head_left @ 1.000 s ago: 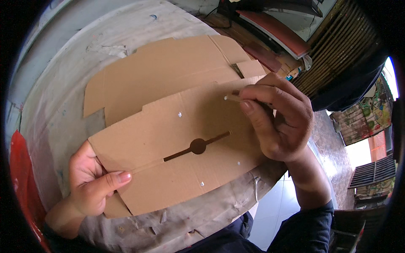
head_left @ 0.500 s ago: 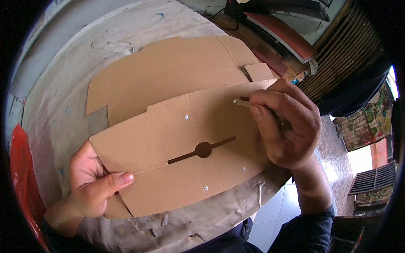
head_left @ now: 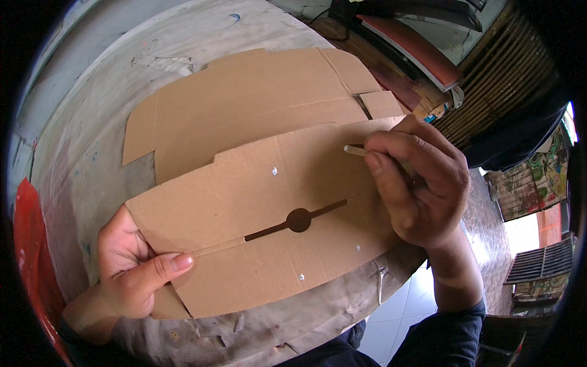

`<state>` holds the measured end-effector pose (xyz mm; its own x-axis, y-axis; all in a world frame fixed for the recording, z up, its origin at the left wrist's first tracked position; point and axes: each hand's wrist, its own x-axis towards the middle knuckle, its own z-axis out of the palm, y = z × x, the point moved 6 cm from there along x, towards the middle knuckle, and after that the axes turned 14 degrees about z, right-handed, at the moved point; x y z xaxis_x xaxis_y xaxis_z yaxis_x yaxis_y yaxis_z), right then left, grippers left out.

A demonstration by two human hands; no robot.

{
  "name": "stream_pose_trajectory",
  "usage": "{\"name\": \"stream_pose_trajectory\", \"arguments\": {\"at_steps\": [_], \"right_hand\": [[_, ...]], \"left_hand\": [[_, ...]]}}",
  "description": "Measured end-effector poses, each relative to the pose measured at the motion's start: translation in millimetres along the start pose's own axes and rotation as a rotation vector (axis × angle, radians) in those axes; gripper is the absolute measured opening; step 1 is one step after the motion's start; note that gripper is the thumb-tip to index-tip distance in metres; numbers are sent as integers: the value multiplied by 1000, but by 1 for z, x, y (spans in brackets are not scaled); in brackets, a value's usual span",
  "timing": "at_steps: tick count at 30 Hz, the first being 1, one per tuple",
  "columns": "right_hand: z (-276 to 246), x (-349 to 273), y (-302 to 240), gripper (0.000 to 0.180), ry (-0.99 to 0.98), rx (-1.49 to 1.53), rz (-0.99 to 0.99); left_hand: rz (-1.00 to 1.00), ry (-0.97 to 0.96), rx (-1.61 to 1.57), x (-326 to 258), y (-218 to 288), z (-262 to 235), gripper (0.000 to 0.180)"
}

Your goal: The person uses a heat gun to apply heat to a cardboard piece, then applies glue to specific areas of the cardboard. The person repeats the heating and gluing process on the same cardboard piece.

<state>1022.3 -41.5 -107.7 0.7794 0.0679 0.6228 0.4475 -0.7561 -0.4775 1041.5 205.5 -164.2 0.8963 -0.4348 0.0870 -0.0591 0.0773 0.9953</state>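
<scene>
A brown cardboard piece (head_left: 232,189) with a round hole and a long narrow slot is tilted up in front of me. My left hand (head_left: 137,263) grips its left end, thumb on the face and fingers behind. Small white dabs (head_left: 274,171) dot the cardboard on both sides of the slot. Between thumb and fingertips, my right hand (head_left: 422,177) pinches a thin pale stick (head_left: 355,150), its whitish tip at the cardboard's upper right. Whether the tip touches the surface, I cannot tell.
Behind lies a second flat cardboard piece (head_left: 244,104) with creases and cut flaps, on a table with a stained grey cover (head_left: 98,122). Something red (head_left: 33,226) hangs at the left edge. A slatted bamboo-like panel (head_left: 507,67) stands at right, above a tiled floor (head_left: 403,312).
The white blob on the stick's tip looks smaller than before. Both hands keep their grips, and the whole view has shifted slightly.
</scene>
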Motion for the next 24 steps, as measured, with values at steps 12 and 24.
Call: {"name": "stream_pose_trajectory", "arguments": {"at_steps": [12, 24], "right_hand": [[1, -1, 2, 7, 5, -49, -16], [4, 0, -1, 7, -6, -65, -34]], "left_hand": [[25, -1, 5, 0, 0, 1, 50], [110, -29, -28, 3, -2, 0, 49]]}}
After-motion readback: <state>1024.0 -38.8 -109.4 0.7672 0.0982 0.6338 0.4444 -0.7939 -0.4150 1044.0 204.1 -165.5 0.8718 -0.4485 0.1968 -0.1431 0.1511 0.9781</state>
